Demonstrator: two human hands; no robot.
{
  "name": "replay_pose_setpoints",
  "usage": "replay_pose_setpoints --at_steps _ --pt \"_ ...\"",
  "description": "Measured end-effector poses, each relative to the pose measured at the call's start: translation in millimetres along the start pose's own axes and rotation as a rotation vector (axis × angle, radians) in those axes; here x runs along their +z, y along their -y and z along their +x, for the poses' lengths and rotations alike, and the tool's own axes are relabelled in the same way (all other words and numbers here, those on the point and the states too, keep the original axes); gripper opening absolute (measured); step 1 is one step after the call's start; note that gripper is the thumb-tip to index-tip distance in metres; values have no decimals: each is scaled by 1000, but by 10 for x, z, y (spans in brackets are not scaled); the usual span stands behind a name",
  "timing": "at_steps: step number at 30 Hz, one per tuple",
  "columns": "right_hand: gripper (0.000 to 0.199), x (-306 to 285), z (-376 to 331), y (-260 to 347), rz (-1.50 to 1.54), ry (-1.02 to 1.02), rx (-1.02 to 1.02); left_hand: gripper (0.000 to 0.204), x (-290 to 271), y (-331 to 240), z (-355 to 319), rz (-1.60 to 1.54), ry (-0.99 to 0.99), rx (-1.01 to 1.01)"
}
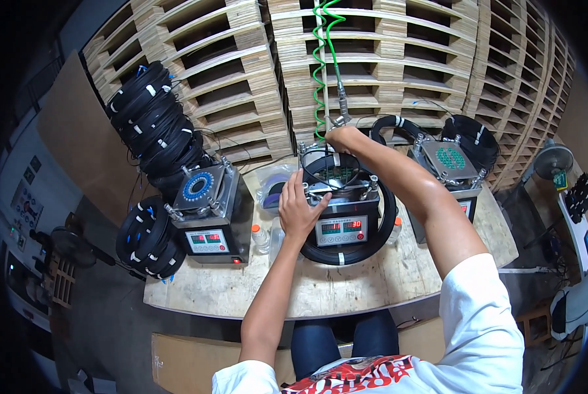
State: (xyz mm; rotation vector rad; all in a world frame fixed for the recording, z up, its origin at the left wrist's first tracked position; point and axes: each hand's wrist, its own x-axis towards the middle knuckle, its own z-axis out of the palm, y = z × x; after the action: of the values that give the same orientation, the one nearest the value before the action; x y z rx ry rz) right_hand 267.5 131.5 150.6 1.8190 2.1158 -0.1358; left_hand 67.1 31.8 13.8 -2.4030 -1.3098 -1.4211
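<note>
In the middle of the bench stands a small dark machine (344, 213) with a metal top plate and a lit red-and-green display. A large black cable coil (340, 257) rings its front, and a thinner loop crosses its top. My left hand (300, 207) rests at the machine's left upper edge, fingers spread and thumb pointing right. My right hand (344, 138) reaches over to the machine's back, right below a metal air gun (342, 102) on a green coiled hose (320, 62). The right fingers are mostly hidden, so I cannot tell whether they grip the air gun.
Similar machines stand left (209, 207) and right (448, 161). Stacked black cable coils (153, 125) rise at the left; another coil (474, 141) lies behind the right machine. Orange-capped bottles (260, 238) flank the middle machine. Wooden pallets (386, 52) back the bench (195, 289).
</note>
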Motion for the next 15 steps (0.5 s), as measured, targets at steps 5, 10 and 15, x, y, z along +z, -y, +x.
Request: replay_pose_setpoints --at_steps 5,10,15 --pt "13 94 94 -112 114 -50 4 88 -11 -32 31 -14 -11 8" --pt "13 131 184 -243 -134 -96 -67 88 64 -79 70 -25 -13 20" --pt "12 59 135 -201 -24 -7 -44 88 57 -59 68 -17 -25 37"
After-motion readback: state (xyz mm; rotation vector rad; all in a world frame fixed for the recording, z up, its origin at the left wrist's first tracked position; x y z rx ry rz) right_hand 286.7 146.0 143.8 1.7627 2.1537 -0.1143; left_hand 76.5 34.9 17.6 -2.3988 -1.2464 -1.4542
